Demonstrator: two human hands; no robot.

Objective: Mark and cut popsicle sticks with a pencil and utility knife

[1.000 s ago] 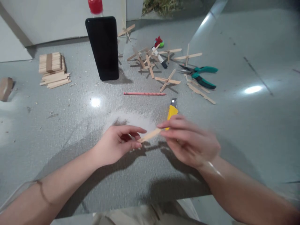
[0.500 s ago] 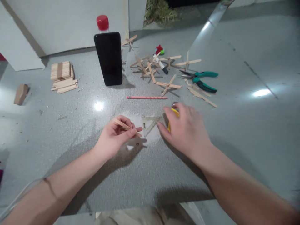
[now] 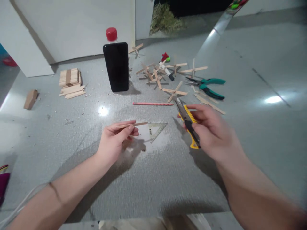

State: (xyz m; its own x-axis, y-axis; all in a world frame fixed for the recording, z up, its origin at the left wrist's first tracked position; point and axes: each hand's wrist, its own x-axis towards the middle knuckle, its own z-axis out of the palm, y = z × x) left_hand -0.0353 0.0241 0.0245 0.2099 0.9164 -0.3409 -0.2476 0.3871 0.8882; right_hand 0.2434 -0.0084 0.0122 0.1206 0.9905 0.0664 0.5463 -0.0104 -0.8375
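Note:
Between the thumb and fingers of my left hand [image 3: 115,139] is a flat wooden craft stick [image 3: 140,124], its free end pointing right. My right hand [image 3: 213,132] is closed around a yellow and black utility knife [image 3: 188,119], its metal blade end tilted up and to the left. A clear set square [image 3: 157,130] lies on the grey surface between the hands, near the stick's tip. Just beyond it lies a pink pencil [image 3: 153,103]. The two hands are apart.
Crossed craft sticks [image 3: 175,92] and green-handled pliers [image 3: 207,87] lie farther back. A black phone [image 3: 116,67] leans upright against a red-capped bottle [image 3: 111,34]. Bundled sticks [image 3: 69,77] sit at left, near a brown block [image 3: 30,99]. A white marker [image 3: 166,70] lies among the crosses.
My right hand has lifted the utility knife and moved right, turning it into view. My left hand has tilted the craft stick so it points more level. The view has shifted slightly.

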